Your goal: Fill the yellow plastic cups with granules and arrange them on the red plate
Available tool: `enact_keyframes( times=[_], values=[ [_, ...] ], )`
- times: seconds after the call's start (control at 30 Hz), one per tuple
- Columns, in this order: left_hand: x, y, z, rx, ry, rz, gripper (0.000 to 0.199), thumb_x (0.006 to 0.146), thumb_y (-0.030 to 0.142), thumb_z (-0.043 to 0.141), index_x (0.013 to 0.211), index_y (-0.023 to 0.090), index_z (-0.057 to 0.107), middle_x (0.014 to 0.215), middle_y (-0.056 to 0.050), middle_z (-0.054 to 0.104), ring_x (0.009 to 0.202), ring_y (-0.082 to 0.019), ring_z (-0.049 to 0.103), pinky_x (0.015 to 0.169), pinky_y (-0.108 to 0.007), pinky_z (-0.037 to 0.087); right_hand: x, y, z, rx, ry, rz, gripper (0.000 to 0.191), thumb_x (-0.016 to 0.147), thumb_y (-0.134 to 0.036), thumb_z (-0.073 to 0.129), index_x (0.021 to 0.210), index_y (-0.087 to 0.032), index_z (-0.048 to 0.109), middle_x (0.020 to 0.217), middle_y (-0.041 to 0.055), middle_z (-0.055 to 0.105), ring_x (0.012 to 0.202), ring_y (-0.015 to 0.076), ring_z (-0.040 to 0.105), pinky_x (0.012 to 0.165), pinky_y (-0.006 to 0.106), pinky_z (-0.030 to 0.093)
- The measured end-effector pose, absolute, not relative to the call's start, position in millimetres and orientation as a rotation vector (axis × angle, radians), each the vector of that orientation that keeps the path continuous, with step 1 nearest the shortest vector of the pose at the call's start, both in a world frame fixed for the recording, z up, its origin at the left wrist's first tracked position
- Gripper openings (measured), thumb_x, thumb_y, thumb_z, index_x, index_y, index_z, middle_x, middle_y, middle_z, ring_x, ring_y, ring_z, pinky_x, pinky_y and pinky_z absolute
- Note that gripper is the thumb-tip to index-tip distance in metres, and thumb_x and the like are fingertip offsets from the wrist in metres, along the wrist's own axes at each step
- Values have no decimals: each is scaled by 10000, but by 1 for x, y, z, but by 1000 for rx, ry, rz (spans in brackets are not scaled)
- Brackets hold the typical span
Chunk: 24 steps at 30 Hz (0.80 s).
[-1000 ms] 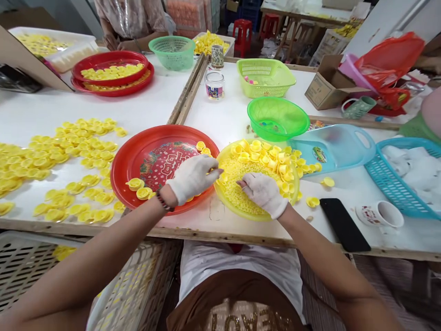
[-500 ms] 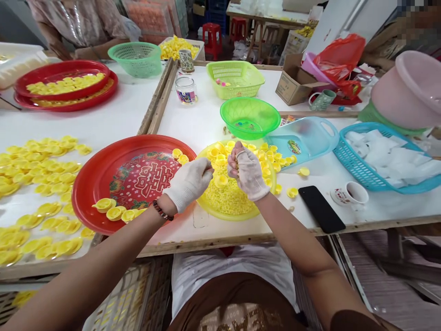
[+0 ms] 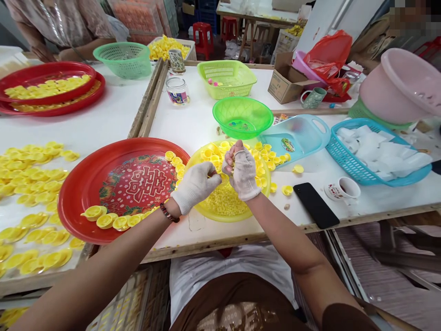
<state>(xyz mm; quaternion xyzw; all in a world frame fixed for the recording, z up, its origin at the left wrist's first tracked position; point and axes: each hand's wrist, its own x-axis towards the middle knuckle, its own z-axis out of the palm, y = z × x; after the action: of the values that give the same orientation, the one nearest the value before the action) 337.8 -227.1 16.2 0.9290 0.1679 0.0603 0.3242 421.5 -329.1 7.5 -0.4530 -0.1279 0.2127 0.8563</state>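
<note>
My left hand [image 3: 197, 186], in a white glove with bare fingertips, is closed in a pinch at the left rim of the yellow basin [image 3: 225, 216]. Close by on its right, my right hand [image 3: 244, 174], gloved the same way, has its fingers curled in above the basin. What either hand holds is hidden or too small to name. Small yellow pellets [image 3: 223, 200] fill the basin's near side, and yellow plastic cups [image 3: 268, 154] lie heaped at its far side. To the left, a red tray [image 3: 82, 184] carries yellow cups in a row along its edge.
Behind the basin stand a green bowl [image 3: 243, 117] and a light-blue scoop-shaped tray [image 3: 310, 138]. A phone [image 3: 315, 205], a mug [image 3: 342, 190] and a blue basket [image 3: 379, 179] are on the right. Yellow pieces [image 3: 34, 174] cover the left table, where another person [image 3: 65, 27] sits.
My left hand has moved closer to my right hand, and their fingertips now nearly meet. The view has turned slightly right. More of the cups on the red tray's right side show.
</note>
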Motion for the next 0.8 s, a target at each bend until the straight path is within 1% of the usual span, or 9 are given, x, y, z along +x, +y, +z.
enact_keyframes(
  times=[0.1,0.2,0.27,0.43,0.57,0.73,0.8],
  values=[
    [337,-233,21,2088,497,100,173,787,303,593,689,187,511,622,-27,636,617,-181,648,574,-271,496,420,-327,12,-913,-263,409,476,895,-638,557,720,-231,382,581,-78,400,437,60,392,416,209,320],
    [335,-237,21,1806,523,74,273,781,399,666,725,178,515,619,-22,628,588,-174,658,562,-272,530,420,-328,13,-880,-264,405,486,903,-645,541,704,-227,393,575,-71,409,458,71,447,430,216,358],
    [335,-238,18,1719,517,86,328,756,437,710,732,173,519,626,-17,625,573,-157,646,572,-272,544,420,-330,13,-877,-247,414,480,910,-633,539,701,-227,394,571,-71,407,459,72,447,430,217,360],
    [334,-238,12,1666,483,113,417,714,502,764,721,166,518,631,-11,618,578,-135,627,579,-256,548,423,-334,13,-856,-227,443,446,941,-579,525,708,-226,382,567,-74,397,447,65,412,423,209,328],
    [334,-236,11,1653,481,89,452,695,535,776,721,160,525,632,-16,630,580,-137,632,572,-252,544,425,-336,13,-887,-206,449,459,935,-596,519,718,-230,347,573,-82,375,435,58,378,410,200,300],
    [333,-236,11,1662,501,21,461,701,557,761,714,153,540,636,-33,649,571,-148,645,553,-254,538,423,-335,6,-934,-347,401,466,908,-616,548,708,-229,385,580,-75,400,453,69,437,425,214,355],
    [333,-237,11,1661,500,19,459,701,556,760,708,153,539,635,-34,649,566,-147,644,554,-254,536,423,-335,4,-911,-353,407,459,897,-604,574,706,-228,392,571,-78,393,440,66,427,412,211,337]
  ],
)
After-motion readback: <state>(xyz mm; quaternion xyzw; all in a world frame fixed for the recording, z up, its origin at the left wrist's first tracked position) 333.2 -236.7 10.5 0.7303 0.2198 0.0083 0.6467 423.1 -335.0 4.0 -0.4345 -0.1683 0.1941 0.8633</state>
